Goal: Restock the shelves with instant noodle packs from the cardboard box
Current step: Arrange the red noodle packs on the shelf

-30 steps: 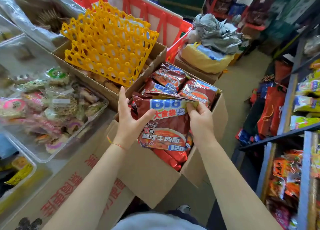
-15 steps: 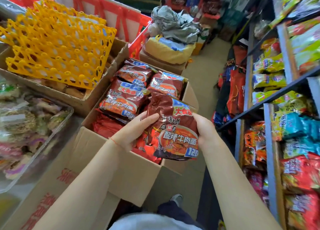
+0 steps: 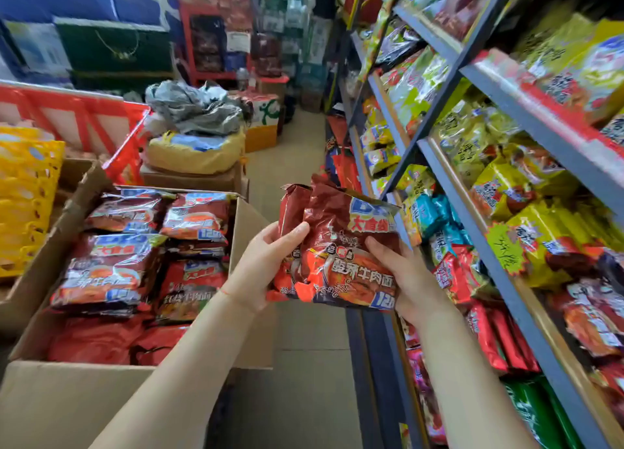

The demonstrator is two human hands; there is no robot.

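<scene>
I hold a stack of dark red instant noodle packs (image 3: 341,246) in the air over the aisle, between the box and the shelves. My left hand (image 3: 266,266) grips the stack's left edge, and my right hand (image 3: 405,276) grips its right side from below. The open cardboard box (image 3: 67,398) stands at the lower left with several more red noodle packs (image 3: 111,266) lying in it. The grey metal shelves (image 3: 472,205) rise on the right, filled with yellow, teal and red packs.
A yellow plastic egg tray (image 3: 27,198) sits in another box at the far left, in front of a red crate (image 3: 84,117). A yellow sack with grey cloth (image 3: 199,124) on it stands farther down the aisle. The tan floor (image 3: 304,381) runs between box and shelves.
Both hands lifted the packs out of the box and carried them right toward the shelves. The view swung right and up from the box to the shelves.
</scene>
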